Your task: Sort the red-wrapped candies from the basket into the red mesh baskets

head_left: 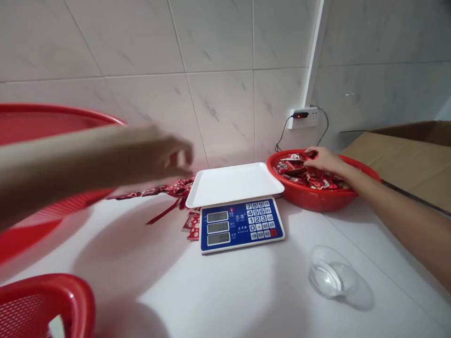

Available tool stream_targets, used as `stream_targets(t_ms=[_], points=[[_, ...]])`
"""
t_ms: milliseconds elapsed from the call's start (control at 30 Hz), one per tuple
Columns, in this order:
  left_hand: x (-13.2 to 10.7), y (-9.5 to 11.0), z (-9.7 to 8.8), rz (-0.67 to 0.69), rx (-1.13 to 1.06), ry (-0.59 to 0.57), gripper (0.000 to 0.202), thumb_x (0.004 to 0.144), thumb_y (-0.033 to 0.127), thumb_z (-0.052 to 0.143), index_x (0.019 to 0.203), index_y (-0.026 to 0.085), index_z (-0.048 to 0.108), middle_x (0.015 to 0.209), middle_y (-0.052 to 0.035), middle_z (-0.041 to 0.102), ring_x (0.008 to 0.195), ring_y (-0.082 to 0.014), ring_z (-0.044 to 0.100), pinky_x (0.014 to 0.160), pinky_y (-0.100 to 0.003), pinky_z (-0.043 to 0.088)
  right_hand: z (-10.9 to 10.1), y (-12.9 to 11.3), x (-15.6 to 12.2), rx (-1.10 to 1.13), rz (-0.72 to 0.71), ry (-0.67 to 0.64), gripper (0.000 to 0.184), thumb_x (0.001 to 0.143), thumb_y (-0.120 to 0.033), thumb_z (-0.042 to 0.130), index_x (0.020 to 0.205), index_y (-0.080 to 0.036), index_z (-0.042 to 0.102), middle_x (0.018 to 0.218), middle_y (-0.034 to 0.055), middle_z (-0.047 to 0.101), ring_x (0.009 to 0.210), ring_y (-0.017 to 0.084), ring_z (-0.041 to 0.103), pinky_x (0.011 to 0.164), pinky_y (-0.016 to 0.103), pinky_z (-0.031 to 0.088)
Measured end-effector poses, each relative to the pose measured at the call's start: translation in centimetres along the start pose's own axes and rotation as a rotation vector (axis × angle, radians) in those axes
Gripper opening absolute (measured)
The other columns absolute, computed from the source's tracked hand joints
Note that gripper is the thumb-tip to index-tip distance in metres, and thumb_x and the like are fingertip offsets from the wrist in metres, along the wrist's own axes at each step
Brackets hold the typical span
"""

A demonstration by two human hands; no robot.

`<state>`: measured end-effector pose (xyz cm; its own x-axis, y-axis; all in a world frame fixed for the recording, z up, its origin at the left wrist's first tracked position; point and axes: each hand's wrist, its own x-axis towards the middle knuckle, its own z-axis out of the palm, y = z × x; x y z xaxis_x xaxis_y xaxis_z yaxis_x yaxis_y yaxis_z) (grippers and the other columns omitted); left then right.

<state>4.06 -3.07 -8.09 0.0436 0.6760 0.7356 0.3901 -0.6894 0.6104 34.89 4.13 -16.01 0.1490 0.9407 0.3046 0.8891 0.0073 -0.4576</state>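
Note:
My right hand (pixel 326 160) reaches into a red basin (pixel 313 199) full of small shiny red wrapped packets (pixel 310 178). Its thumb and fingers are closed about a red packet (pixel 312 154) at the top of the pile. On the left, my left hand (pixel 172 152) hangs in the air, smeared by motion. Its fingers look curled, but whether they hold anything is not plain. Between the hands stands a digital scale with a blue keypad panel (pixel 243 224). The scale's white tray (pixel 234 183) has nothing on it.
Red patterned packets and ribbon (pixel 179 188) lie behind and beside the scale. A clear plastic cup (pixel 327 277) stands front right. Red mesh baskets (pixel 82 300) line the left. A cardboard box (pixel 405 157) is at right; a power strip (pixel 303 118) hangs on the tiled wall.

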Motion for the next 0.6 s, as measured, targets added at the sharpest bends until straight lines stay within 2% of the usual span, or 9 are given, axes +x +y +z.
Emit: stream_targets(t_ms=[67,100,167,233,267,333,433,533,600], points=[[0.9,0.7,1.0,0.005,-0.003,0.003,0.032,0.093,0.045,0.065,0.109,0.017,0.065,0.096,-0.0063,0.070,0.088,-0.0172,0.066,0.079,-0.031,0.054,-0.8,-1.1,-0.2,0.063,0.002,0.119,0.034,0.075,-0.020,0.070,0.108,-0.016,0.064,0.102,0.0130,0.070,0.091,0.025,0.065,0.083,0.037,0.052],[1.5,1.1,1.5,0.010,-0.006,0.004,0.031,0.091,0.046,0.067,0.105,0.017,0.066,0.089,-0.0049,0.070,0.084,-0.0162,0.066,0.078,-0.029,0.053,-1.1,-2.0,-0.4,0.110,-0.007,0.156,0.035,0.076,-0.022,0.070,0.109,-0.017,0.062,0.103,0.0116,0.069,0.089,0.023,0.065,0.081,0.035,0.053],[2.6,2.0,2.9,0.030,-0.016,-0.004,0.029,0.089,0.044,0.070,0.100,0.018,0.066,0.080,-0.0026,0.070,0.078,-0.0150,0.066,0.075,-0.027,0.052,-1.0,-4.2,-0.8,0.304,-0.028,0.146,0.035,0.077,-0.024,0.068,0.110,-0.020,0.058,0.092,0.0060,0.069,0.071,0.018,0.064,0.066,0.031,0.055],[3.2,2.5,4.3,0.058,-0.045,-0.032,0.022,0.089,0.039,0.069,0.094,0.018,0.066,0.074,-0.0010,0.069,0.073,-0.0138,0.066,0.071,-0.025,0.051,0.0,-6.9,-1.3,0.635,-0.060,0.002,0.035,0.076,-0.021,0.065,0.110,-0.020,0.054,0.076,0.0005,0.066,0.052,0.014,0.057,0.049,0.028,0.050],[3.1,2.6,4.9,0.076,-0.069,-0.045,0.017,0.090,0.035,0.069,0.091,0.018,0.066,0.072,-0.0004,0.069,0.071,-0.0132,0.066,0.069,-0.024,0.051,0.8,-8.3,-1.6,0.751,-0.087,-0.099,0.034,0.075,-0.018,0.064,0.107,-0.020,0.054,0.070,-0.0010,0.064,0.048,0.013,0.055,0.045,0.026,0.048],[2.1,2.0,5.5,0.118,-0.099,-0.031,0.010,0.090,0.027,0.067,0.085,0.018,0.066,0.072,-0.0001,0.070,0.071,-0.0126,0.067,0.068,-0.023,0.050,2.9,-10.8,-1.8,0.818,-0.158,-0.289,0.027,0.072,-0.014,0.064,0.097,-0.018,0.056,0.064,-0.0006,0.064,0.048,0.013,0.054,0.042,0.024,0.045],[-0.3,-0.5,4.7,0.102,-0.057,0.040,0.006,0.088,0.023,0.068,0.084,0.019,0.068,0.080,-0.0009,0.073,0.080,-0.0135,0.070,0.075,-0.023,0.052,6.3,-13.3,-1.4,0.787,-0.219,-0.414,0.017,0.069,-0.011,0.067,0.083,-0.016,0.059,0.067,0.0019,0.066,0.056,0.013,0.060,0.050,0.023,0.049],[-1.7,-3.3,2.4,-0.054,0.045,-0.028,0.005,0.086,0.026,0.070,0.087,0.021,0.070,0.079,-0.0007,0.074,0.080,-0.0157,0.072,0.073,-0.025,0.053,9.2,-14.4,-0.4,0.749,-0.237,-0.491,0.011,0.072,-0.017,0.070,0.079,-0.016,0.062,0.072,0.0027,0.069,0.063,0.014,0.064,0.059,0.024,0.053],[-1.7,-4.3,0.9,-0.090,0.158,-0.025,0.001,0.084,0.022,0.069,0.084,0.021,0.069,0.076,0.0000,0.074,0.077,-0.0161,0.071,0.070,-0.026,0.052,10.3,-14.6,0.2,0.712,-0.239,-0.551,0.012,0.074,-0.024,0.074,0.079,-0.016,0.065,0.078,0.0048,0.071,0.071,0.016,0.067,0.066,0.026,0.055]])
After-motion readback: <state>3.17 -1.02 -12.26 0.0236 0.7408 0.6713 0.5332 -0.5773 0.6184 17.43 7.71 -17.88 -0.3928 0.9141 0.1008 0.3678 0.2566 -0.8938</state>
